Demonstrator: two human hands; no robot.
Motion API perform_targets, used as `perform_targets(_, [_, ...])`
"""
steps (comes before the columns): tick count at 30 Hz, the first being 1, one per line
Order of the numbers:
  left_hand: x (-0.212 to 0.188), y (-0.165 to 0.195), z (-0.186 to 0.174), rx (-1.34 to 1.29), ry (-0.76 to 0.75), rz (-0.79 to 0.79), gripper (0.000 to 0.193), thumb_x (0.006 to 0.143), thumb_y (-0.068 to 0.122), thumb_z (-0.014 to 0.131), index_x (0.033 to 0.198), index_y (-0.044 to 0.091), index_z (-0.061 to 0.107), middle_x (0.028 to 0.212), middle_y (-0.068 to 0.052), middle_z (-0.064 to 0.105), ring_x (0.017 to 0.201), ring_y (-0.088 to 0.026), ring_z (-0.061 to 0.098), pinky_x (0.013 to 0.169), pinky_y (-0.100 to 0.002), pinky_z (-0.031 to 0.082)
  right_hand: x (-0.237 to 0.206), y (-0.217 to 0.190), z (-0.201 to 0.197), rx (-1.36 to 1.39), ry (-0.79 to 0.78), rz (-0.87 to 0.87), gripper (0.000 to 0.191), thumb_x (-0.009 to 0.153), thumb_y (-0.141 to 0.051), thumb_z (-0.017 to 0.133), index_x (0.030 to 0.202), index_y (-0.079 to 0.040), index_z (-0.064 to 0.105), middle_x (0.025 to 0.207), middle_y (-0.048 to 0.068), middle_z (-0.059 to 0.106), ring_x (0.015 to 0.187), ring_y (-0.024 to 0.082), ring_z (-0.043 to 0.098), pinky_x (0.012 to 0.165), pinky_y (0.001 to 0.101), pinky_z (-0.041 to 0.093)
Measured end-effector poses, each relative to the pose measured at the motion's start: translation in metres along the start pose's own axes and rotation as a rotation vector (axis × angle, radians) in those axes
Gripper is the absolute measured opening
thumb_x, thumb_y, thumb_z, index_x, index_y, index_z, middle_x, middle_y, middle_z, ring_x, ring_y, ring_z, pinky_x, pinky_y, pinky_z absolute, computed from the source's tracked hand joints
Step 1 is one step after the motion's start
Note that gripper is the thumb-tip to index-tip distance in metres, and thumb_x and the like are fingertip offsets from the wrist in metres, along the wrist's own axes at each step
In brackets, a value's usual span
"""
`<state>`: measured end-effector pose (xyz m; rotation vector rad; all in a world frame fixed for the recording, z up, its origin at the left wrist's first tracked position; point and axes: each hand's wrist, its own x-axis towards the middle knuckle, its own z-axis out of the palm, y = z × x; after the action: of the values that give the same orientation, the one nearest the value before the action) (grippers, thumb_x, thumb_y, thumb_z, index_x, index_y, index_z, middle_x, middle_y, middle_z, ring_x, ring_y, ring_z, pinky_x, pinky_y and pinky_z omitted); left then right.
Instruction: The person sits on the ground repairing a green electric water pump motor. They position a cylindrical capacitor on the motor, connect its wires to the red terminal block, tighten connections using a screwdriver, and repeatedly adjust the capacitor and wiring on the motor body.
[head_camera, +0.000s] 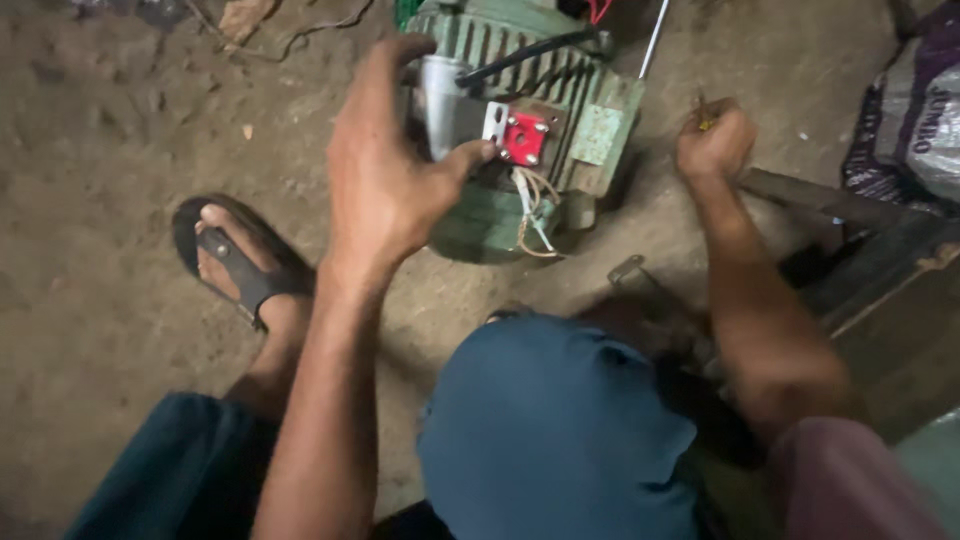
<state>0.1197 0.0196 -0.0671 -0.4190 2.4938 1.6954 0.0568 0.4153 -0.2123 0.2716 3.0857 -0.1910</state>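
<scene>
Two hands work at top centre: left hand (385, 175) fingers spread on the motor (540, 120), its red terminal block (524, 138) exposed with wires loose, right hand (715, 140) pinching a screwdriver (652, 40).

Dim, warm light falls from above onto the motor (520, 120) and the left hand (385, 170), the dirt floor (90, 150) fades to murky shadow at the edges, the near knee (555, 430) is soft, and fine grain blurs detail throughout.
</scene>
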Motion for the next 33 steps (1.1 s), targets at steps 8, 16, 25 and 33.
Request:
perform_targets(8, [0.004,-0.015,-0.010,-0.039,0.009,0.052,0.080,0.082,0.031,0.092,0.146,0.005,0.052,0.131,-0.019,0.065,0.120,-0.035,0.067,0.098,-0.042,0.057,0.001,0.002,0.004,0.015,0.013,0.064,0.023,0.091,-0.026,0.080,0.088,-0.003,0.075,0.083,0.022,0.072,0.078,0.040,0.072,0.073,0.0505,0.055])
perform_targets(16, [0.009,-0.032,-0.011,-0.172,0.013,-0.049,0.069,0.092,0.038,0.081,0.145,0.003,0.055,0.136,-0.019,0.068,0.125,-0.031,0.069,0.104,-0.041,0.056,0.000,-0.004,0.006,0.017,0.045,-0.044,0.020,0.086,-0.023,0.079,0.090,-0.003,0.077,0.081,0.022,0.073,0.076,0.040,0.072,0.071,0.0502,0.056])
perform_targets(25, [0.008,-0.043,-0.016,-0.254,0.035,-0.045,0.050,0.095,0.022,0.078,0.140,0.009,0.059,0.130,-0.012,0.073,0.120,-0.022,0.071,0.105,-0.036,0.056,-0.002,-0.009,0.003,0.064,-0.033,-0.051,0.017,0.089,-0.019,0.077,0.091,-0.002,0.075,0.084,0.023,0.073,0.079,0.040,0.072,0.075,0.0496,0.056])
perform_targets(33, [0.004,-0.020,-0.016,-0.203,0.020,0.054,0.053,0.086,0.013,0.087,0.132,0.011,0.061,0.119,-0.009,0.075,0.108,-0.025,0.073,0.091,-0.037,0.059,-0.002,-0.015,-0.009,0.023,-0.112,-0.165,0.012,0.089,-0.010,0.070,0.094,0.000,0.075,0.087,0.026,0.071,0.084,0.045,0.070,0.078,0.0520,0.055])
